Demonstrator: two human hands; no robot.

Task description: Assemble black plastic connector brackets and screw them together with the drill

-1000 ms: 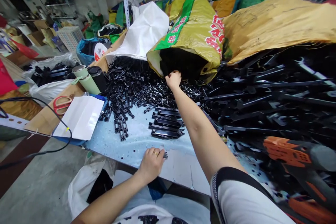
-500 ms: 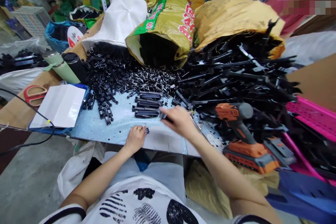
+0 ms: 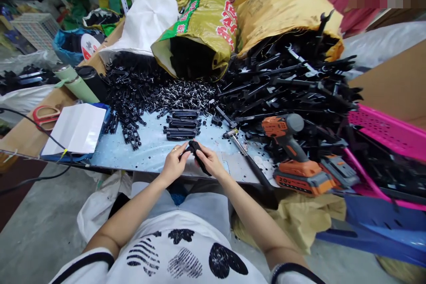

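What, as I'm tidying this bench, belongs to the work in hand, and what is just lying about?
In hand: black part held by left hand and right hand; row of black pieces just beyond; heap of small black parts.
Lying about: orange drill, red scissors, green flask, white sheet, pink crate.

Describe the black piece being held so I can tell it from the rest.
Start at the pale blue table, left of the orange drill. At its near edge, the left hand and right hand meet on one black plastic piece. It alone is gripped; the stacked pieces just behind lie untouched.
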